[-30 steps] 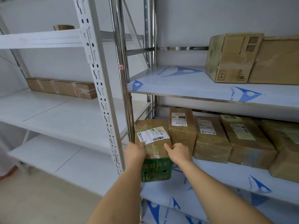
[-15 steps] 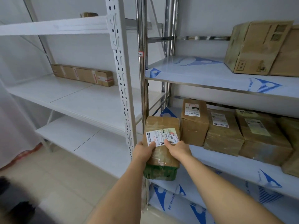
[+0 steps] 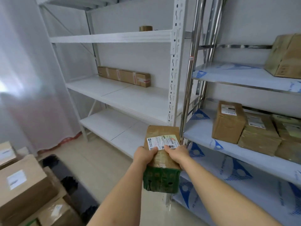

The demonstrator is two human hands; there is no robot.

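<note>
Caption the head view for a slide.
Left hand and right hand hold a labelled parcel before shelves of boxes.

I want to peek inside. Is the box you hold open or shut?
Shut. The box is taped over; no flap is lifted.

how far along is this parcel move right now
Done: the parcel is lifted, clear of every shelf. In hand: the left hand and right hand grip its sides in front of the white rack. Left: setting it down; it rests nowhere yet.
</note>
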